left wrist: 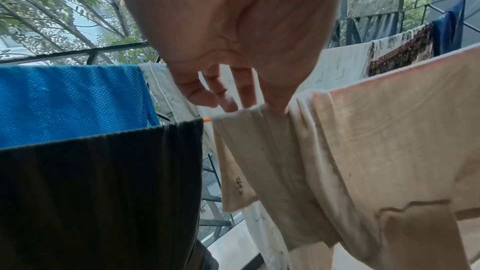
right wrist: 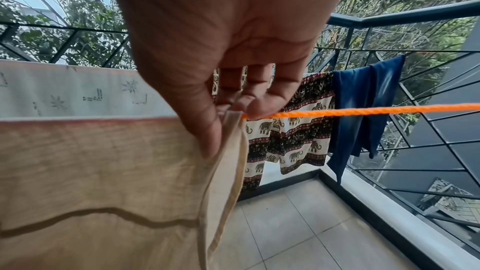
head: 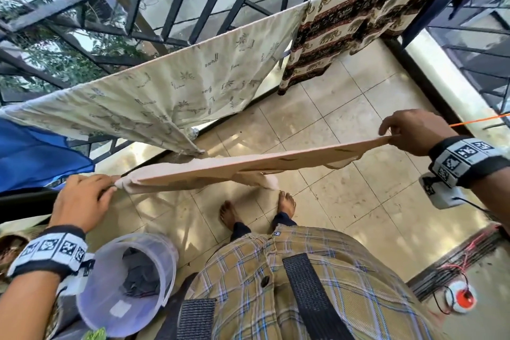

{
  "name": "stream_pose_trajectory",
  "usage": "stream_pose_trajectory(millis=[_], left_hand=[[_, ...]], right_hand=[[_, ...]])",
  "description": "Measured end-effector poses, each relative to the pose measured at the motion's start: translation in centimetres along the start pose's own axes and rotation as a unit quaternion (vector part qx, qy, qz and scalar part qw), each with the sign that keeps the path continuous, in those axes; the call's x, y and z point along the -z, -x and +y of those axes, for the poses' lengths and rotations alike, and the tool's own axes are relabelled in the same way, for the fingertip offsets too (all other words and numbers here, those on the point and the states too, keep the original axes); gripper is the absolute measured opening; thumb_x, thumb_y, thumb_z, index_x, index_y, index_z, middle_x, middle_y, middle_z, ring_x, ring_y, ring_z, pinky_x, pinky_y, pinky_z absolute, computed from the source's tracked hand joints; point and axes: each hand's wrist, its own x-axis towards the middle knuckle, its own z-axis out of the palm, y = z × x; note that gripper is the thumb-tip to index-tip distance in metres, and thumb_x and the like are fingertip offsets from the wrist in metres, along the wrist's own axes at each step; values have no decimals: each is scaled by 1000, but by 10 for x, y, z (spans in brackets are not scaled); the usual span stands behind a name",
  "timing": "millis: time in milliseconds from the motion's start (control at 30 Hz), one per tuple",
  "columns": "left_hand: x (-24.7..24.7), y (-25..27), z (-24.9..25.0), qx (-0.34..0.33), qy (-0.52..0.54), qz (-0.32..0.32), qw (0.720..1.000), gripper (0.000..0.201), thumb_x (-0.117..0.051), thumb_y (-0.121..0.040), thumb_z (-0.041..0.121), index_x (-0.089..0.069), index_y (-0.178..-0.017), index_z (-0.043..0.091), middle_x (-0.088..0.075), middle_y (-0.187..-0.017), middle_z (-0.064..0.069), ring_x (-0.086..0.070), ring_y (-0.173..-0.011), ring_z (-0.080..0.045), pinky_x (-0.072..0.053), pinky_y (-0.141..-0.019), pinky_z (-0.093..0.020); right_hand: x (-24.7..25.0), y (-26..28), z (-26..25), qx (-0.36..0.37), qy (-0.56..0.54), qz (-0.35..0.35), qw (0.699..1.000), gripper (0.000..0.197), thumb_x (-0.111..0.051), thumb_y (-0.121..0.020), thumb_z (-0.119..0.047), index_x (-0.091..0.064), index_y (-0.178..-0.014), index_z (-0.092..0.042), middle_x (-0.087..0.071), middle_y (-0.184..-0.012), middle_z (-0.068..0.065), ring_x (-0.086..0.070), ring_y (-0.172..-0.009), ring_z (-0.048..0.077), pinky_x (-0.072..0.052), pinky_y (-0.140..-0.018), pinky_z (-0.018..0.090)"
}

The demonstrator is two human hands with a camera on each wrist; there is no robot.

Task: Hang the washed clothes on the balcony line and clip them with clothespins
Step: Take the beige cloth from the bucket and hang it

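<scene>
Blue cloth: I see a blue dotted cloth (left wrist: 72,102) hanging at the far left on the rear line, and in front of it a dark garment (left wrist: 98,192) draped over the orange line (right wrist: 363,111).
Bucket: a translucent bucket (head: 165,251) sits low on my left, below the left wrist, with dark clothes (head: 140,273) inside.
Left hand: my left hand (head: 82,201) pinches the bunched left end of the beige garment (head: 248,165) at the line; in the left wrist view the thumb presses into the folds while the other fingers (left wrist: 246,93) hang loosely above the fabric.
Beige garment: it lies folded over the orange line, stretched flat between my two hands, just right of the dark garment, with a short stretch of orange line showing between them.
Cream cloth: a cream printed cloth (head: 171,91) hangs on the rear line by the railing (head: 176,3), behind the beige garment.
Feet: my bare feet (head: 229,212) stand on the tiled floor (head: 345,196) under the beige garment.
Right hand: my right hand (head: 414,132) grips the right hem of the beige garment, thumb on the near face and fingers curled behind, right where the bare orange line runs on.
Far right: an elephant-print garment (right wrist: 291,130) and a dark blue garment (right wrist: 363,100) hang on the rear line.
Clothespins: I cannot make any out on the beige garment.
</scene>
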Motion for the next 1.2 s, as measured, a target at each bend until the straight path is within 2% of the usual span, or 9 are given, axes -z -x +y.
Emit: stream_pose_trajectory(millis=[267, 433, 533, 633, 767, 900, 1033, 1133, 1200], left_hand=[[-5, 7, -15, -19, 115, -7, 993, 21, -65, -92, 17, -75, -107, 29, -76, -105, 0, -65, -97, -30, -49, -90, -51], [20, 13, -8, 99, 203, 78, 971, 37, -40, -94, 40, -70, -99, 19, -72, -93, -13, -61, -89, -39, -50, -82, -49], [25, 11, -11, 137, 223, 77, 962, 36, -39, -94, 44, -68, -97, 22, -69, -95, -13, -59, -92, -39, -48, -87, -53], [2, 6, -4, 242, 347, 22, 906, 23, -55, -87, 49, -66, -88, 29, -73, -86, -5, -69, -85, -31, -53, -91, -56], [-51, 2, -2, 314, 427, -22, 847, 43, -70, -67, 67, -55, -91, 35, -72, -95, -3, -70, -92, -29, -54, -88, -60], [-17, 8, 53, 332, 399, 46, 853, 24, -68, -89, 41, -48, -98, 31, -61, -103, -2, -60, -95, -27, -47, -95, -41], [-25, 1, 38, 337, 454, 80, 821, 25, -72, -88, 24, -52, -82, 37, -64, -95, -12, -67, -95, -38, -52, -91, -49], [-19, 5, 34, 319, 431, 85, 840, 22, -72, -89, 19, -52, -82, 24, -62, -90, -15, -65, -77, -21, -51, -77, -29], [-19, 10, 24, 315, 404, 90, 854, 17, -72, -86, 18, -55, -84, 18, -61, -86, -10, -57, -72, -17, -46, -73, -29]], right_hand=[[-6, 0, 10, 9, -35, -24, 999, 15, -76, -79, -19, -76, -89, -30, -67, -78, 0, -53, -77, 19, -40, -68, 28], [-3, -1, 12, -25, -49, -16, 998, 15, -78, -75, -15, -77, -84, -26, -66, -72, -1, -58, -75, 24, -43, -66, 29], [-2, 0, 10, -30, -63, -1, 998, 15, -78, -74, -13, -77, -82, -26, -64, -71, -1, -57, -75, 24, -40, -66, 28], [-2, 3, 7, -23, -75, -8, 997, 14, -77, -77, -14, -76, -81, -27, -65, -72, -2, -59, -77, 24, -44, -69, 30], [1, 10, 8, -6, -94, -45, 994, 12, -72, -83, -22, -73, -84, -33, -67, -78, -4, -61, -83, 23, -49, -76, 34], [5, 7, 14, 18, -108, -25, 994, 8, -75, -83, -27, -77, -91, -26, -69, -81, -4, -59, -80, 20, -46, -76, 32], [10, 7, 15, 36, -107, -6, 994, 11, -78, -81, -26, -78, -92, -23, -72, -82, 0, -59, -78, 20, -49, -76, 34], [14, 9, 16, 42, -107, 13, 993, 13, -83, -76, -22, -79, -88, -21, -70, -74, -2, -58, -72, 20, -45, -69, 32], [17, 10, 17, 44, -107, 34, 993, 13, -86, -73, -19, -79, -84, -21, -66, -67, -4, -58, -68, 18, -40, -65, 28]])
